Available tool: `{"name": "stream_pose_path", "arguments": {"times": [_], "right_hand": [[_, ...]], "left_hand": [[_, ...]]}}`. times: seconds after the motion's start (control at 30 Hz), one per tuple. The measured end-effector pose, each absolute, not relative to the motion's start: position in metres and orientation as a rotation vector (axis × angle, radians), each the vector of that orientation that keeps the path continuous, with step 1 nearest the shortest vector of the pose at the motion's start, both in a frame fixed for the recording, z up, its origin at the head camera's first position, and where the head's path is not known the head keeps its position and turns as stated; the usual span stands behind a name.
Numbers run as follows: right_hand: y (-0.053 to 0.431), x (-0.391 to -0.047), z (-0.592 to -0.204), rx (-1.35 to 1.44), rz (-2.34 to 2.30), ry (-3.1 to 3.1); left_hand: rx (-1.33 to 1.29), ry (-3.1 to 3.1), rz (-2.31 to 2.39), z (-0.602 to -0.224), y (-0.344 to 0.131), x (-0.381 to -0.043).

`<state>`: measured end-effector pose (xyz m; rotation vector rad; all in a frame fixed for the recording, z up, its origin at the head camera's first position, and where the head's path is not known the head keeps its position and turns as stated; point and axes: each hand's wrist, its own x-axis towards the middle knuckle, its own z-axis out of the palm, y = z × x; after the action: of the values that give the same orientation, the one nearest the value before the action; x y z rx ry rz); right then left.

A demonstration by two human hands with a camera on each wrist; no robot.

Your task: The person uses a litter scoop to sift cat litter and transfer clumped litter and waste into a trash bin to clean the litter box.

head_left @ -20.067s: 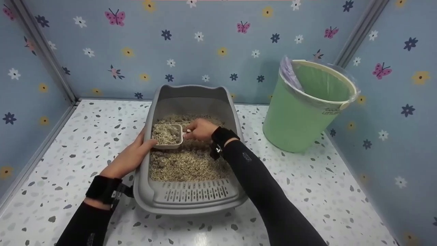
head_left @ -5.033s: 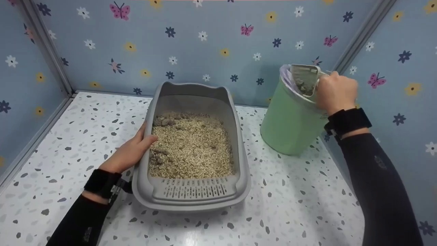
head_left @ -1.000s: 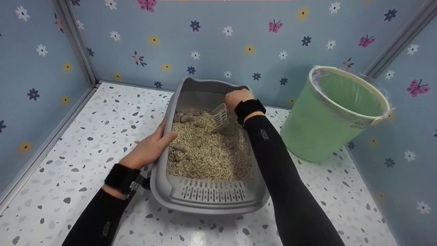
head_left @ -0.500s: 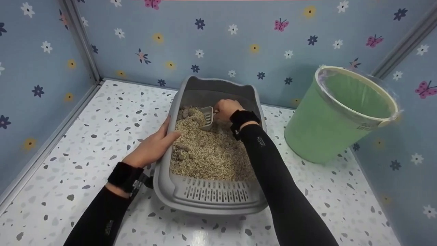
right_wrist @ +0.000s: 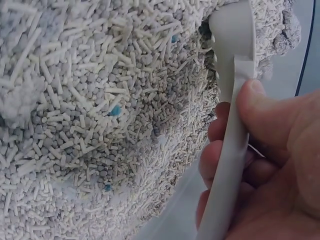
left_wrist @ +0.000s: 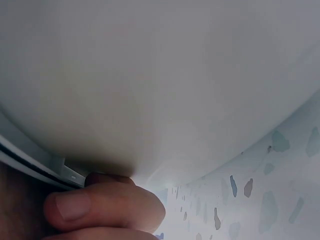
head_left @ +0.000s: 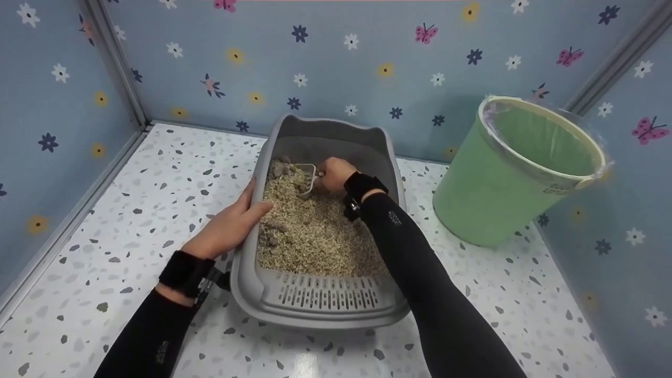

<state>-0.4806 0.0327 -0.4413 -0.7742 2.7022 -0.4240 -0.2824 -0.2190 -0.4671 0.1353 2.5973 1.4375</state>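
A grey litter box [head_left: 321,319] holds pale, pellet-like litter [head_left: 325,244]. Over its left rim lies my left hand [head_left: 226,227], thumb inside and fingers curled beneath the outer edge; in the left wrist view these fingers [left_wrist: 107,207] show against the box's underside. My right hand [head_left: 336,174] grips the handle of a slotted litter scoop [head_left: 313,181] near the back left of the box. The right wrist view shows thumb and fingers wrapped around the scoop's handle [right_wrist: 232,150], its blade partly sunk in litter. Darker clumps [head_left: 280,167] lie just beyond the blade.
A green bin [head_left: 478,194] with a clear liner stands right of the box. Patterned blue walls [head_left: 325,68] close off the back and both sides. The floor [head_left: 126,210] is white with grey specks.
Earlier the scoop was tipped over the bin; then it came back into the box. Over the last second it has moved left, deeper into the back-left litter. My left hand keeps its hold.
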Motion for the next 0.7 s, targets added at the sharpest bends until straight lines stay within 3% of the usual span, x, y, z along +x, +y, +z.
{"name": "stream_pose_path", "arguments": {"times": [0.7], "right_hand": [[0.053, -0.457, -0.423, -0.875, -0.563, 2.495]], "left_hand": [[0.159, 2.596, 1.438, -0.466, -0.219, -0.283]]}}
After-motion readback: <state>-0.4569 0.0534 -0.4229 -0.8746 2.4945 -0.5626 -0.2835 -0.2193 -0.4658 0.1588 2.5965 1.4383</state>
